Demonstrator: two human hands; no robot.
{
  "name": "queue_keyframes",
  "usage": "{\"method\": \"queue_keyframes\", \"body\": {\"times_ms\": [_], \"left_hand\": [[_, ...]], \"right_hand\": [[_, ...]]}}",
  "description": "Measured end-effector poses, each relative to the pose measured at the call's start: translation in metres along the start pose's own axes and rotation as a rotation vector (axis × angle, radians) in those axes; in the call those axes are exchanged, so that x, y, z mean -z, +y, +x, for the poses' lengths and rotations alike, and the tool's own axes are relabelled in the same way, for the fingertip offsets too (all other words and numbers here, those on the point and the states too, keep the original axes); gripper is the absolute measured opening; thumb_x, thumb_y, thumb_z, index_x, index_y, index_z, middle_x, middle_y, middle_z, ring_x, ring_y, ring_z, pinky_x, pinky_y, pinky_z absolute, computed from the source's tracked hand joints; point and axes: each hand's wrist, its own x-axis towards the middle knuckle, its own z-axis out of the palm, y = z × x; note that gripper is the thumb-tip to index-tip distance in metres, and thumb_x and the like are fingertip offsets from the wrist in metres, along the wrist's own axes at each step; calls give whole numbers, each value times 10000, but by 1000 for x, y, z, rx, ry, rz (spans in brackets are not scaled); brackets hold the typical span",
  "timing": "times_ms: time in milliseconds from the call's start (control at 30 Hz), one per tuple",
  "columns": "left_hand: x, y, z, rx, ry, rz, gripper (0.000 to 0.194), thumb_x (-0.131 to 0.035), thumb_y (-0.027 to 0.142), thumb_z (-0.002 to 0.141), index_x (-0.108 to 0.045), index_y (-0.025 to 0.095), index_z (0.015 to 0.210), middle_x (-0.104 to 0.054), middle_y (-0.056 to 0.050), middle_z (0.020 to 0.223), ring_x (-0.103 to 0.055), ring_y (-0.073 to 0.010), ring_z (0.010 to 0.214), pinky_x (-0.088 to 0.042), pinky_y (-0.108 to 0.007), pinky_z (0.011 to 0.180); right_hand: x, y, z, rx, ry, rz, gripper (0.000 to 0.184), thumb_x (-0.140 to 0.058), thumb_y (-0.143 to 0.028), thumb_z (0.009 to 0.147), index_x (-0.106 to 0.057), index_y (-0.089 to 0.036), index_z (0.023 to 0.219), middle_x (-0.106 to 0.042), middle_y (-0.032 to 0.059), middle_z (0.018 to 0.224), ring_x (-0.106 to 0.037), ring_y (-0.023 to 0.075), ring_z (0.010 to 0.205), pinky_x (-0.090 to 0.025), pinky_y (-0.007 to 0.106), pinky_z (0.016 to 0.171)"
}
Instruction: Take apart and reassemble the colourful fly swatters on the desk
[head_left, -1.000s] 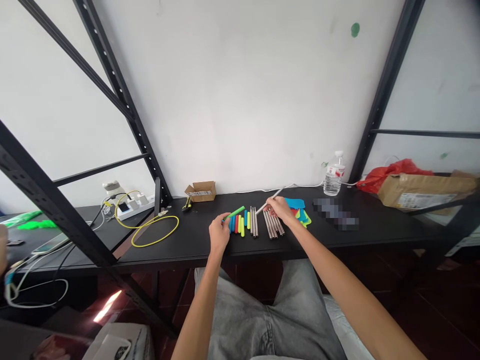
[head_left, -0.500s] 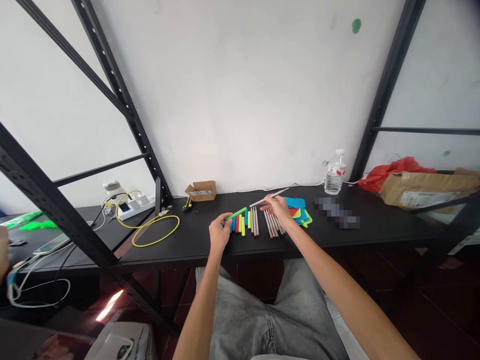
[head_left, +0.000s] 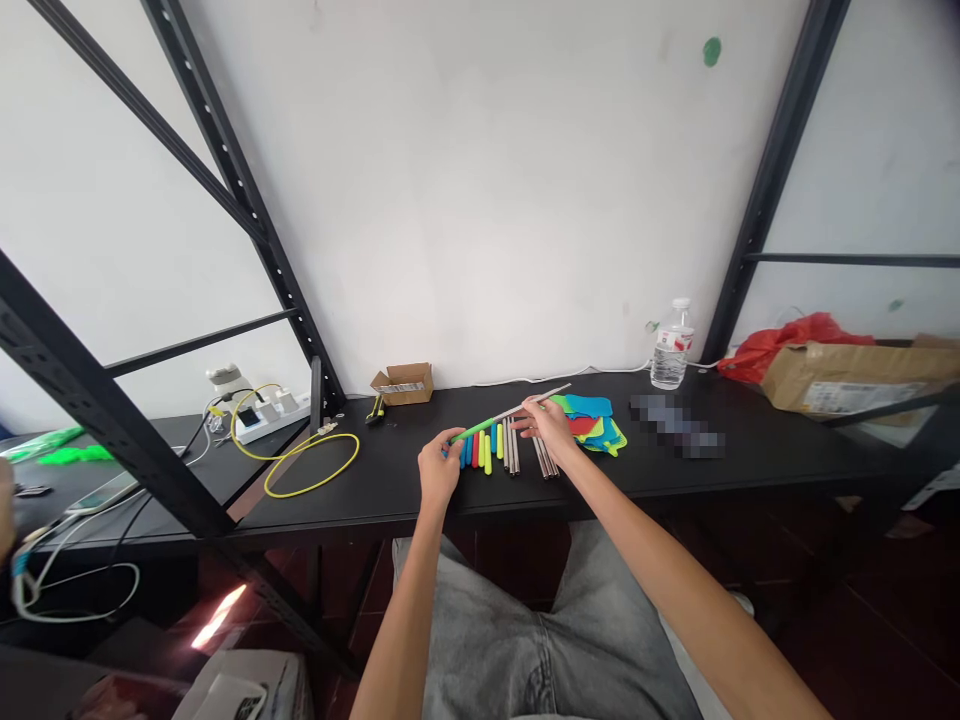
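My left hand (head_left: 441, 465) is closed around the near end of a green tube (head_left: 476, 429), which slants up to the right. With closed fingers my right hand (head_left: 547, 425) grips a thin metal rod (head_left: 558, 390), in line with the tube. The rod's left end meets the tube's far end; whether it is inside cannot be seen. Below them lies a row of short blue, red and yellow tubes (head_left: 487, 455). Several metal rods (head_left: 512, 452) lie beside that row, and a further group (head_left: 544, 460) is partly under my right hand. Blue, green and red flat pieces (head_left: 592, 406) are piled to its right.
A small open cardboard box (head_left: 405, 385) and a yellow-black tool (head_left: 375, 408) sit at the back. Leftward are a looped yellow cable (head_left: 352, 455) and a power strip (head_left: 277, 418). A water bottle (head_left: 673, 345) and a larger carton (head_left: 840, 385) stand on the right.
My right hand has brought the metal rod down and left, so its end now meets the green tube. My left hand has stayed almost in place.
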Motion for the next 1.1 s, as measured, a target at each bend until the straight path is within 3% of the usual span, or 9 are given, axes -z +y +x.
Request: {"method": "queue_keyframes", "body": {"times_ms": [333, 600, 867, 1100], "left_hand": [[-3, 2, -1, -109, -66, 27, 270, -549, 305, 882, -736, 237, 1064, -702, -34, 855, -611, -166, 758, -446, -256, 673], [-2, 2, -2, -91, -47, -40, 292, -522, 342, 906, -731, 218, 1068, -709, -35, 847, -605, -161, 733, -448, -254, 661], [-2, 2, -2, -62, -54, -83, 309, -519, 368, 913, -736, 206, 1062, -717, -45, 833, -631, -174, 741, -469, -263, 670], [-3, 0, -1, -122, -50, -15, 260, -570, 312, 889, -754, 257, 1065, -726, -47, 885, -648, -190, 803, -493, -302, 748]], "right_hand": [[-15, 7, -7, 14, -79, -125, 195, -644, -361, 847, -620, -174, 897, -722, 75, 893, -726, 179, 679, -539, 201, 475], [-18, 8, -9, -29, -84, -104, 265, -682, -409, 837, -666, -168, 947, -730, 91, 934, -714, 158, 661, -527, 186, 463], [-8, 1, -9, -63, 68, 36, 193, -681, -335, 857, -697, -155, 925, -731, 104, 1031, -690, 111, 641, -511, 157, 460], [-4, 10, -8, -61, 116, 10, 202, -698, -348, 841, -686, -146, 840, -738, 91, 897, -656, 91, 549, -456, 144, 407]]}}
